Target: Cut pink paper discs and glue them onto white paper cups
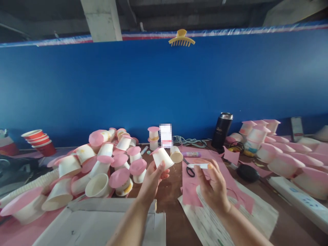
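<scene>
My left hand [152, 179] grips a plain white paper cup [163, 159], tilted in front of me. In my right hand [214, 186] is a slim white tube [201, 166], pinched level between thumb and fingers; its exact kind is unclear. Just behind the held cup, another paper cup [176, 155] lies on its side on the brown table [170, 212]. Black-handled scissors [190, 171] rest between my hands, beside a purple tube [191, 154]. Pink paper [191, 191] with cut-out curves spreads beneath my right hand.
Several paper cups with pink paper discs [120, 177] crowd the left; more such cups [285, 164] fill the right. A black thermos [222, 131], stacked red cups [41, 142], a power strip [299, 198] and a white box [89, 222] stand around. A blue partition [143, 85] closes the back.
</scene>
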{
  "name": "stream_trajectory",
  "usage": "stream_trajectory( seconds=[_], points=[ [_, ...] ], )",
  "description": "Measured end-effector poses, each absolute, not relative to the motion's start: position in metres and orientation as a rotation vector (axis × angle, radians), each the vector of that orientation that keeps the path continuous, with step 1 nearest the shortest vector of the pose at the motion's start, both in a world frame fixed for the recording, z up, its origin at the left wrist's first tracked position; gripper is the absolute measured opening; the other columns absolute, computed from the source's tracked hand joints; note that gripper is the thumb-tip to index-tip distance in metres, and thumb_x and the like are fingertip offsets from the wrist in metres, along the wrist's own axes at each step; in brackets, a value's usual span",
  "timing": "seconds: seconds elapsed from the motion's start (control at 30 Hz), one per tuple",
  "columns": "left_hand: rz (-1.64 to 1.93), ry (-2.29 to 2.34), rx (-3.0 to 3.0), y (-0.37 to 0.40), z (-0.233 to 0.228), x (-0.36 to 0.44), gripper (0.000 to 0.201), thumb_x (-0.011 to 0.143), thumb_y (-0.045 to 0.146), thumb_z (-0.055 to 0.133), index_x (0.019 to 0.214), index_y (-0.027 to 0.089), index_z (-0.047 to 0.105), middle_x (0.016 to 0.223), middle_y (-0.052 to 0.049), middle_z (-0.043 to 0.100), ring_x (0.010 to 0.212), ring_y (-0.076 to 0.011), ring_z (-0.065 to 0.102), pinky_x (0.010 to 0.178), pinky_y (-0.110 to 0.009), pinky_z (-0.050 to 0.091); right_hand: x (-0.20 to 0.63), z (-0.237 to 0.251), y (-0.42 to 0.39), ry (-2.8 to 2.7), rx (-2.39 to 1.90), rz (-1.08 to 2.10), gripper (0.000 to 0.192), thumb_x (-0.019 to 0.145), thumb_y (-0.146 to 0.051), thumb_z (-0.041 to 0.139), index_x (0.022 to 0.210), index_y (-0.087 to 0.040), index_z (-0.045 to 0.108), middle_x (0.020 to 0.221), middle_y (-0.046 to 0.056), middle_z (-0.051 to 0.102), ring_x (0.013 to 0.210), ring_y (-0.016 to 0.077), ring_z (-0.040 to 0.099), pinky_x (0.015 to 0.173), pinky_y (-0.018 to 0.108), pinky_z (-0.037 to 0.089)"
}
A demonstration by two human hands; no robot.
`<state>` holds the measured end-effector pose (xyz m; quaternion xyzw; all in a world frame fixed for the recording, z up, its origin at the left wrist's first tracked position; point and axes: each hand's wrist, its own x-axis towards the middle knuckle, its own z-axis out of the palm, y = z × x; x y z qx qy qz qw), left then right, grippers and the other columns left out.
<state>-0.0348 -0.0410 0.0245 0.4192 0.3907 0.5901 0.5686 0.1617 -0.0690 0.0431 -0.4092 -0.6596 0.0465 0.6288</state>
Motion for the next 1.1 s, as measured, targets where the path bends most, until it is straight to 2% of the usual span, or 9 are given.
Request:
stream_trajectory(
  seconds=[0.1, 0.2, 0.3, 0.43, 0.57, 0.7, 0.8, 0.9, 1.1],
  points=[
    [1.360, 0.886, 0.941, -0.042, 0.024, -0.033, 0.054, 0.072, 0.054, 0.074, 0.108, 0.014, 0.064, 0.097, -0.009, 0.066, 0.078, -0.0158, 0.064, 0.069, -0.028, 0.051, 0.156, 0.043, -0.072, -1.320, -1.026, 0.479, 0.019, 0.093, -0.039, 0.053, 0.095, -0.022, 0.062, 0.078, 0.003, 0.060, 0.071, 0.0160, 0.057, 0.065, 0.028, 0.047],
    [1.336, 0.898, 0.982, -0.045, 0.028, -0.030, 0.053, 0.071, 0.052, 0.075, 0.108, 0.016, 0.065, 0.100, -0.010, 0.068, 0.082, -0.0182, 0.065, 0.071, -0.029, 0.051, 0.148, 0.041, -0.071, -1.169, -1.056, 1.034, 0.033, 0.084, -0.051, 0.063, 0.090, -0.018, 0.061, 0.056, -0.006, 0.040, 0.047, 0.0074, 0.033, 0.043, 0.021, 0.027],
    [1.345, 0.914, 1.030, -0.051, 0.034, -0.027, 0.052, 0.070, 0.050, 0.076, 0.107, 0.016, 0.067, 0.101, -0.011, 0.070, 0.090, -0.0227, 0.066, 0.076, -0.030, 0.051, 0.142, 0.036, -0.066, -0.981, -1.027, 1.555, 0.044, 0.077, -0.058, 0.069, 0.085, -0.016, 0.060, 0.052, -0.012, 0.023, 0.043, 0.0033, 0.015, 0.040, 0.019, 0.011],
    [1.320, 0.902, 1.135, -0.056, 0.040, -0.025, 0.052, 0.070, 0.048, 0.077, 0.110, 0.015, 0.067, 0.101, -0.012, 0.071, 0.096, -0.0263, 0.065, 0.082, -0.032, 0.050, 0.138, 0.030, -0.063, -0.696, -0.875, 1.893, 0.040, 0.075, -0.050, 0.075, 0.074, -0.016, 0.054, 0.052, -0.013, 0.020, 0.043, 0.0022, 0.009, 0.038, 0.016, 0.008],
    [1.275, 0.921, 1.297, -0.056, 0.040, -0.025, 0.051, 0.075, 0.044, 0.074, 0.116, 0.015, 0.064, 0.112, -0.012, 0.069, 0.106, -0.0266, 0.062, 0.085, -0.031, 0.049, 0.138, 0.025, -0.061, -0.460, -0.680, 2.071, 0.045, 0.078, -0.033, 0.075, 0.059, -0.019, 0.036, 0.052, -0.012, 0.022, 0.042, 0.0015, 0.012, 0.035, 0.013, 0.015],
    [1.353, 0.987, 1.189, -0.057, 0.039, -0.025, 0.058, 0.076, 0.049, 0.072, 0.124, 0.019, 0.059, 0.123, -0.012, 0.063, 0.109, -0.0254, 0.061, 0.082, -0.029, 0.051, 0.138, 0.021, -0.059, -0.318, -0.537, 2.105, 0.043, 0.080, -0.025, 0.074, 0.061, -0.019, 0.036, 0.052, -0.012, 0.024, 0.041, 0.0013, 0.017, 0.035, 0.011, 0.019],
    [1.337, 1.070, 0.982, -0.056, 0.036, -0.025, 0.055, 0.074, 0.056, 0.070, 0.113, 0.018, 0.064, 0.105, -0.009, 0.067, 0.084, -0.0181, 0.064, 0.062, -0.024, 0.051, 0.139, 0.019, -0.058, -0.244, -0.495, 2.082, 0.044, 0.081, -0.026, 0.074, 0.061, -0.019, 0.035, 0.051, -0.012, 0.025, 0.041, 0.0015, 0.019, 0.036, 0.011, 0.021],
    [1.232, 0.912, 0.742, -0.055, 0.032, -0.023, 0.040, 0.072, 0.046, 0.077, 0.092, 0.014, 0.064, 0.081, -0.002, 0.062, 0.059, -0.0072, 0.053, 0.047, -0.017, 0.042, 0.139, 0.018, -0.058, -0.213, -0.514, 2.057, 0.043, 0.081, -0.028, 0.074, 0.061, -0.019, 0.037, 0.052, -0.011, 0.027, 0.041, 0.0013, 0.021, 0.036, 0.011, 0.023],
    [1.166, 0.615, 0.321, -0.058, 0.031, -0.015, 0.014, 0.081, 0.016, 0.070, 0.090, 0.009, 0.062, 0.080, -0.004, 0.060, 0.058, -0.0045, 0.052, 0.044, -0.013, 0.044, 0.132, 0.021, -0.061, -0.251, -0.597, 2.043, 0.043, 0.080, -0.029, 0.074, 0.060, -0.018, 0.037, 0.050, -0.012, 0.028, 0.040, 0.0001, 0.019, 0.036, 0.011, 0.021]
  ],
)
